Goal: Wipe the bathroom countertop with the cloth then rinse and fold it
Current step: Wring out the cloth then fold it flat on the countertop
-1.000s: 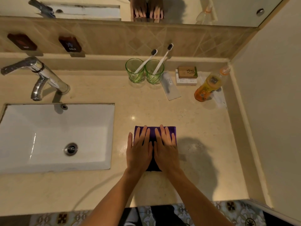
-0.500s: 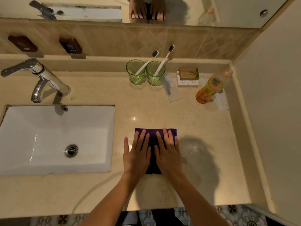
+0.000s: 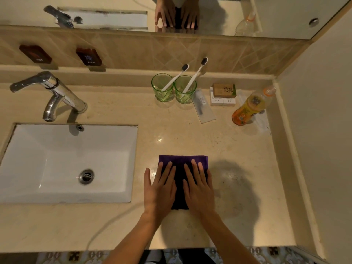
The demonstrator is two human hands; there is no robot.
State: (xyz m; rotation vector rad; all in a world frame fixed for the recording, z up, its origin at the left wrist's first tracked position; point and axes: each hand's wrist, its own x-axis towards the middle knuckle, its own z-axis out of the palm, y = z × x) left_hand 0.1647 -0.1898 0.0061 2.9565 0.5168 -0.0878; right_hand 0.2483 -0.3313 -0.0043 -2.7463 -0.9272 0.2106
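While both hands lie flat, the left hand (image 3: 159, 189) and right hand (image 3: 198, 187) press the folded purple cloth (image 3: 180, 178) on the countertop (image 3: 114, 223) right of the sink (image 3: 38, 199) | wall signs say HOT (image 3: 35, 54) and COLD (image 3: 89, 56) | since before, the hands slid back a little, so more cloth shows.

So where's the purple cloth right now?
In the head view, the purple cloth lies flat on the countertop, right of the sink, under the left hand and right hand.
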